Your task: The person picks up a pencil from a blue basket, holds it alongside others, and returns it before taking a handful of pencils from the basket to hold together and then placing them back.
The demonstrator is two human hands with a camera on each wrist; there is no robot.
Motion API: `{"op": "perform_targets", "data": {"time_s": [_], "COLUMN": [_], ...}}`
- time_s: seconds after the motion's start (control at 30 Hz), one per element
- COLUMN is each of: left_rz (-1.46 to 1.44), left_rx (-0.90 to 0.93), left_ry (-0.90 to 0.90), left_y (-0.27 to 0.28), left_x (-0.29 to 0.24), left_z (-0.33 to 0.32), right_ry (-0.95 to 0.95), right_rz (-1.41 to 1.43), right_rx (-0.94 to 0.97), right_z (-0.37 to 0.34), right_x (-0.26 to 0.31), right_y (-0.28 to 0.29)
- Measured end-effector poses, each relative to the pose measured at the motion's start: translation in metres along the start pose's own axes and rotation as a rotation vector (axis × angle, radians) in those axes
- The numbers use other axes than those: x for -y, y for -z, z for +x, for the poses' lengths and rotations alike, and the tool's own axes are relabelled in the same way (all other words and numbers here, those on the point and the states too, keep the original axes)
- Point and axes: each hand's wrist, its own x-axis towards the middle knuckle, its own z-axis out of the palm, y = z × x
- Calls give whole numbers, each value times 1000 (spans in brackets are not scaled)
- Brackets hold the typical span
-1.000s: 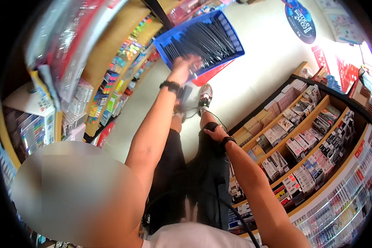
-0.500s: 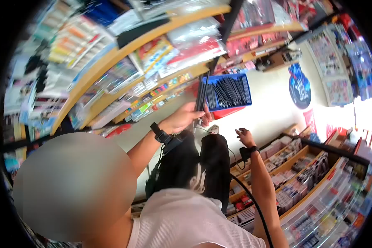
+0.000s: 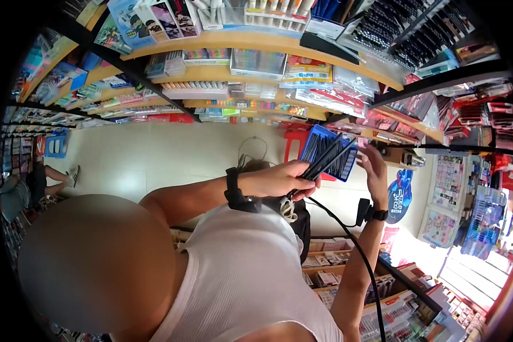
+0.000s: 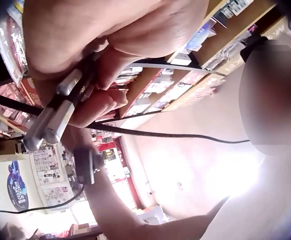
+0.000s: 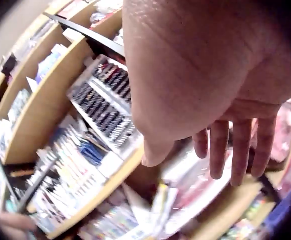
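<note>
My left hand [image 3: 276, 179] grips several slim black pens [image 3: 328, 158] in front of the chest, slanting up to the right. In the left wrist view, their silver ends [image 4: 60, 120] stick out below the curled fingers and thumb. My right hand [image 3: 375, 174] is raised just right of the pens, holding nothing. Its fingers hang straight and apart in the right wrist view, fingertips [image 5: 217, 167] pointing down. Behind the pens, lower down, a blue basket [image 3: 343, 178] holds many more black pens; the held ones partly cover it in the head view.
The basket stands over a red stool [image 3: 292, 145] on the pale floor [image 3: 114, 165]. Shelves [image 3: 216, 40] packed with stationery curve across the far side, including a rack of dark pens [image 3: 407, 34]. A black cable [image 3: 353, 228] runs across the body. Another person [image 3: 37, 182] is at far left.
My left hand has left the basket and come up towards the chest with the pens. My right hand has risen from the knee to beside them. The head view has swung towards the shelves.
</note>
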Motion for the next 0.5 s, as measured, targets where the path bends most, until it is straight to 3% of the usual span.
{"op": "perform_targets", "data": {"time_s": [0.13,0.2,0.4,0.5], "left_rz": [40,-1,-51,-59], "left_rx": [39,45,32,15], "left_ry": [4,10,51,98], "left_y": [1,5,21,33], "left_x": [2,8,11,6], "left_z": [-7,-9,-29,-34], "right_ry": [249,268,15,30], "right_rz": [449,428,311,191], "right_rx": [355,459,316,291], "right_z": [9,13,10,2], "right_x": [85,108,86,69], "right_y": [-58,-79,-128,-144]}}
